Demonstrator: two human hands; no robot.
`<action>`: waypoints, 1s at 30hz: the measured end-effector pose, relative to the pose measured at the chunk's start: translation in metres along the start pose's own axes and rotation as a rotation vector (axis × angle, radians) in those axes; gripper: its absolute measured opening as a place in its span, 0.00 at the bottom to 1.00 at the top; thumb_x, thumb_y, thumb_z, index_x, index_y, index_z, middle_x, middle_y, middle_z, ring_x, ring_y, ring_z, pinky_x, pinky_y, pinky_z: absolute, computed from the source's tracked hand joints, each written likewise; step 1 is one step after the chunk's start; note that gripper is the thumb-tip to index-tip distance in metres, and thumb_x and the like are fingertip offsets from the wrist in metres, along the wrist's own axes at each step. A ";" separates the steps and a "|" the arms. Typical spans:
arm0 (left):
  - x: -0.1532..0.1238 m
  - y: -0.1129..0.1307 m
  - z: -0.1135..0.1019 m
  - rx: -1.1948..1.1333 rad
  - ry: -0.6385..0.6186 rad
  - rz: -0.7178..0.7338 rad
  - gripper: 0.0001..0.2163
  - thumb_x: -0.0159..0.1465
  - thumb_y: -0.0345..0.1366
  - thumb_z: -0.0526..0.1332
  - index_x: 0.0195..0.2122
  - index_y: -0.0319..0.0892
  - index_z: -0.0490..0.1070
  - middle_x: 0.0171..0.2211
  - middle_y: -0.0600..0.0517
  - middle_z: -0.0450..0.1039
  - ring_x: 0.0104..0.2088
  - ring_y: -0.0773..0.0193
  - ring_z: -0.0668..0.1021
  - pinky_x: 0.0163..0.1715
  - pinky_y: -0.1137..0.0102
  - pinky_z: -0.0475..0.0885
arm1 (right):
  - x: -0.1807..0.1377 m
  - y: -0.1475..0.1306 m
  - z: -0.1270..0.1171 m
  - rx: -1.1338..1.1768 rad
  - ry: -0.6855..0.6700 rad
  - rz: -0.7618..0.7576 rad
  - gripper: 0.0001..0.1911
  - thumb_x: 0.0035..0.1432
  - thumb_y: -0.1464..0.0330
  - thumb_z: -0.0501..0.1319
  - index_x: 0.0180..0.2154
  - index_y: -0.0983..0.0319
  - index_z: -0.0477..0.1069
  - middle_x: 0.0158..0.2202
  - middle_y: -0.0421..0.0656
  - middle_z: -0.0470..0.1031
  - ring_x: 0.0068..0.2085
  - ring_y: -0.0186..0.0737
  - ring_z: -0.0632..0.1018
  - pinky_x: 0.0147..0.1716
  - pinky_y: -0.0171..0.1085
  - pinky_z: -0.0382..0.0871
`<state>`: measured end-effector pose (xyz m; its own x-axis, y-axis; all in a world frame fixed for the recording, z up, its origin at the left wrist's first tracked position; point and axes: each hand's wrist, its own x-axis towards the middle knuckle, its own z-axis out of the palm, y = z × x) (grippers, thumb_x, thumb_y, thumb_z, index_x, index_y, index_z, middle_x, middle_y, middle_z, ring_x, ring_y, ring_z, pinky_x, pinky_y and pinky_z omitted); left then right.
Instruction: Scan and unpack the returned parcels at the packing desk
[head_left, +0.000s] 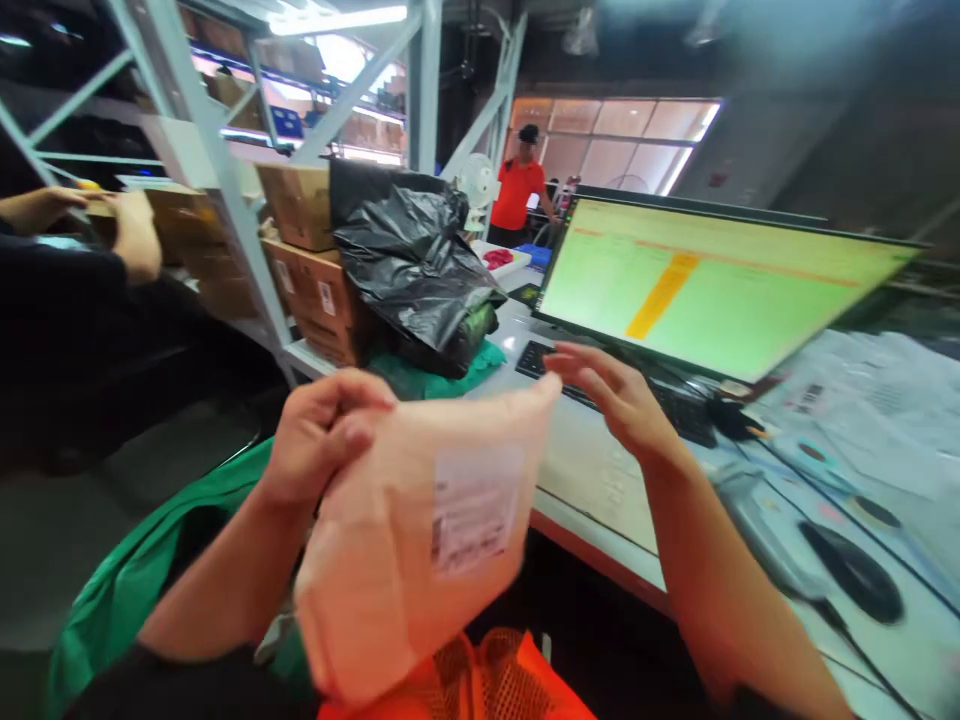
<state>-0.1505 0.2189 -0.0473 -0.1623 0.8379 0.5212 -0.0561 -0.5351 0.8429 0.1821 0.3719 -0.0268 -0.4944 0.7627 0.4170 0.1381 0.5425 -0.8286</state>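
Two hands of another person rest at the far left on a brown cardboard carton that sits in a grey metal rack. More brown cardboard boxes are stacked on the rack's lower shelf. Below them, a bright green fabric lies across the lap of the person who wears the camera.

The left hand is raised in front of the chest. Its thumb and fingers are pinched closed on the upper left corner of a pale pink plastic packet, which hangs down from this pinch and carries a white printed label. The packet is blurred and looks limp. Behind it, a crumpled black plastic bag leans on the boxes.

The right hand is just beside the packet's upper right corner, with fingers spread open and holding nothing. I cannot tell if a fingertip touches the corner. In my judgement the packet is being held up for handling with one grip only, and a steadier hold would need these open fingers to close on the free corner.

Far behind stands a person in a red shirt. At the right, a white work table carries a wide green-lit monitor, a black keyboard, loose papers and a black mouse.
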 end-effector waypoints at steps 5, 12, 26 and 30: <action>0.051 -0.073 0.089 -0.103 0.164 -0.054 0.30 0.51 0.60 0.75 0.42 0.40 0.77 0.24 0.55 0.70 0.21 0.71 0.66 0.21 0.77 0.61 | -0.119 0.045 -0.047 0.293 0.056 0.457 0.47 0.63 0.31 0.48 0.68 0.55 0.62 0.59 0.54 0.79 0.54 0.55 0.83 0.50 0.53 0.80; 0.075 -0.145 0.128 0.535 -0.218 -0.362 0.18 0.60 0.48 0.67 0.40 0.36 0.79 0.28 0.48 0.77 0.29 0.61 0.75 0.32 0.69 0.69 | -0.143 0.085 -0.075 0.272 0.056 0.724 0.41 0.50 0.55 0.77 0.61 0.60 0.67 0.39 0.46 0.84 0.35 0.46 0.84 0.35 0.41 0.79; -0.047 -0.165 0.240 1.067 -0.987 0.240 0.40 0.70 0.60 0.60 0.74 0.37 0.60 0.77 0.36 0.48 0.78 0.37 0.49 0.76 0.46 0.47 | -0.200 0.051 -0.161 -1.096 0.358 0.870 0.30 0.66 0.49 0.56 0.59 0.59 0.76 0.48 0.56 0.83 0.51 0.67 0.82 0.50 0.58 0.74; -0.052 -0.162 0.247 1.102 -1.030 0.216 0.38 0.72 0.56 0.57 0.74 0.32 0.60 0.76 0.32 0.49 0.78 0.37 0.51 0.76 0.46 0.49 | -0.214 0.085 -0.178 -1.221 0.126 1.092 0.36 0.65 0.50 0.59 0.63 0.68 0.70 0.55 0.67 0.78 0.56 0.73 0.79 0.50 0.58 0.74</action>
<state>0.1107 0.2887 -0.1779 0.6911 0.7136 0.1144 0.6931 -0.6993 0.1747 0.4521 0.3176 -0.1200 0.3461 0.9365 -0.0560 0.9381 -0.3461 0.0090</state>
